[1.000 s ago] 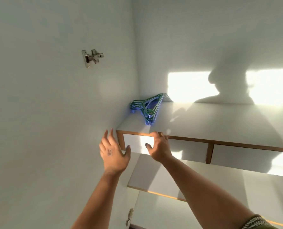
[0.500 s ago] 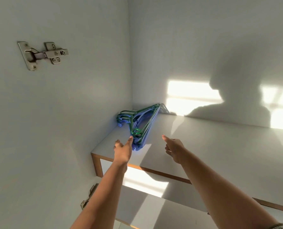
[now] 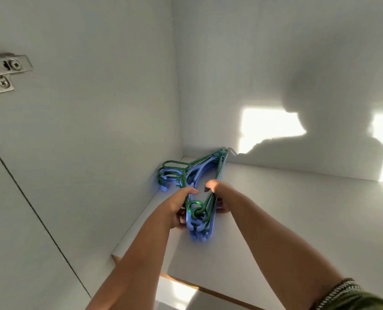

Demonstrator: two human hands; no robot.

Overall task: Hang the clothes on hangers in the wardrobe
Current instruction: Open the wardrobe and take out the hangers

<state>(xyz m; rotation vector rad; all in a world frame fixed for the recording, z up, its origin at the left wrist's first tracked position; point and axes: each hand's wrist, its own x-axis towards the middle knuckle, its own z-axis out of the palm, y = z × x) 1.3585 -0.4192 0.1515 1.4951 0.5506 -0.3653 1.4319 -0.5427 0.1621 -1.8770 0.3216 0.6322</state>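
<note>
Reaching up from the bottom of the frame, two bare forearms meet at the middle of the picture, a green patterned sleeve point(image 3: 351, 298) showing at the lower right corner. Nearest, the shelf point(image 3: 275, 220) ends in a wood-coloured front edge running along the lower middle, with a sunlit strip below it. The left hand point(image 3: 178, 206) grips the near left side of a stack of hangers point(image 3: 197, 198), its fingers curled under and the thumb over the top. The right hand point(image 3: 219, 195) grips the stack from the right, thumb on top and fingers wrapped beneath. The green and blue hangers lie flat on the shelf in its left rear corner, hooks toward the left side wall point(image 3: 85, 130) and just beside it, far tips near the back wall point(image 3: 264, 63). To the right of the hands the shelf surface is open and bare. A metal hinge point(image 3: 0, 72) sits at the upper left edge. A shadow and sunlit patches fall on the back wall at right.
</note>
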